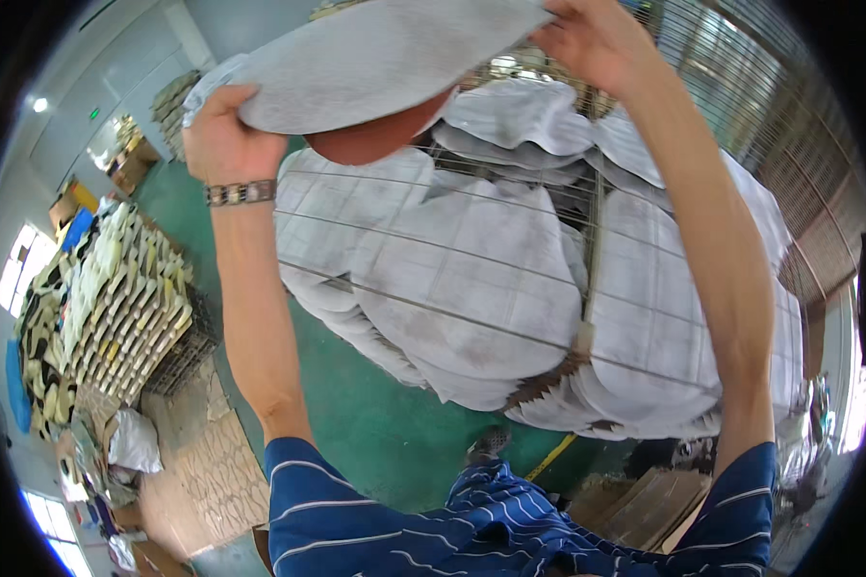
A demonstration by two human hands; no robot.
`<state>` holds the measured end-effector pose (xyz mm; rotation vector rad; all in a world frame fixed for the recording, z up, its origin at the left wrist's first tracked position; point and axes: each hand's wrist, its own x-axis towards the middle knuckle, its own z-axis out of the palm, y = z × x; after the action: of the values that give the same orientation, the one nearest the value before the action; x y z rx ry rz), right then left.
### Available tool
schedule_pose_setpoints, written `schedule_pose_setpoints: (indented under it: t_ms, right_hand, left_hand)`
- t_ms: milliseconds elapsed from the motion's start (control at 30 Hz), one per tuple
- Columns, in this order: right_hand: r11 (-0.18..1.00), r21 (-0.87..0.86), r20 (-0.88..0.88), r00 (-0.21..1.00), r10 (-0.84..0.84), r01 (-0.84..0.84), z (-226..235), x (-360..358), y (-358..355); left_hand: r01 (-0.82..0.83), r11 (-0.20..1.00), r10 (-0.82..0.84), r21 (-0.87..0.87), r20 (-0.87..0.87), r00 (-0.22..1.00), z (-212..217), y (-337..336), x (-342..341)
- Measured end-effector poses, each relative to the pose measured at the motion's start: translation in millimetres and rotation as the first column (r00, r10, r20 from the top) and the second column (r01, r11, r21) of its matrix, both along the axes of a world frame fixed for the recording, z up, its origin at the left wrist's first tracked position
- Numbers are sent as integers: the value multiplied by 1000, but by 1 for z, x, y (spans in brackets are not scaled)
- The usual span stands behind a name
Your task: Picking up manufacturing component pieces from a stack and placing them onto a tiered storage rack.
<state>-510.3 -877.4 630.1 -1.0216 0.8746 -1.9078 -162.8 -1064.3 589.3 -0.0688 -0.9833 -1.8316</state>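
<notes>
Left: a stack of pale pieces (pixel 130 298) stood on a dark crate (pixel 188 348). Lower left: a white bag (pixel 135 440) lay beside brown cardboard (pixel 223 476). Bottom, right of centre: a yellow line (pixel 552 456) marked the green floor (pixel 385 428).

On the green floor (pixel 380 438) we find brown cardboard sheets (pixel 216 471) and, beside them, a dark crate (pixel 185 354) stacked with pale pieces (pixel 115 298), while a wire rack (pixel 584 337) before us holds layered grey sheets (pixel 471 269), though we cannot quite tell where they rest among its rods.
</notes>
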Motion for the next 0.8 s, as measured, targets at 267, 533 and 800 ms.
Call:
schedule_pose_setpoints:
  t_ms: [267, 533, 800]
  right_hand:
    - [935, 306, 62, 984, 169, -179, -121, 96, -175]
    - [826, 515, -396, 918, -7, 229, -179, 108, -153]
    - [853, 447, -569, 821, 41, 267, -135, 109, -59]
  left_hand:
    - [-727, 656, 736, -203, 387, 556, -165, -40, 97]
    - [-371, 22, 968, -928, 112, -223, -191, 27, 61]
    - [-233, 212, 954, -949, 253, -162, -206, 37, 97]
